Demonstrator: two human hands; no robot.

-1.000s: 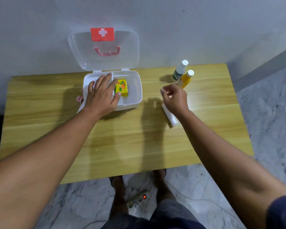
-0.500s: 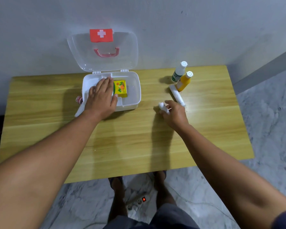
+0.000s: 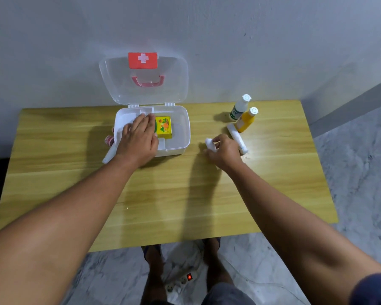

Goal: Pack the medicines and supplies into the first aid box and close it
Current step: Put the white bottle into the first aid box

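The white first aid box (image 3: 180,130) stands open at the back of the wooden table (image 3: 163,194), its clear lid (image 3: 176,84) leaning on the wall. A yellow medicine carton (image 3: 164,127) lies inside. My left hand (image 3: 139,139) lies flat with straight fingers over the box's left half. My right hand (image 3: 223,149) pinches a small white roll (image 3: 209,142) just right of the box. A second white roll (image 3: 238,137) lies behind that hand. A white bottle (image 3: 240,107) and a yellow bottle (image 3: 248,119) stand upright at the back right.
A small red-patterned roll (image 3: 108,139) and a white roll (image 3: 109,154) lie left of the box, partly hidden by my left wrist. A power strip (image 3: 183,279) with a lit red switch lies on the marble floor by my feet under the table.
My right hand has picked up one white roll and carried it left toward the box, leaving the other roll by the bottles. My left hand has stayed on the box.
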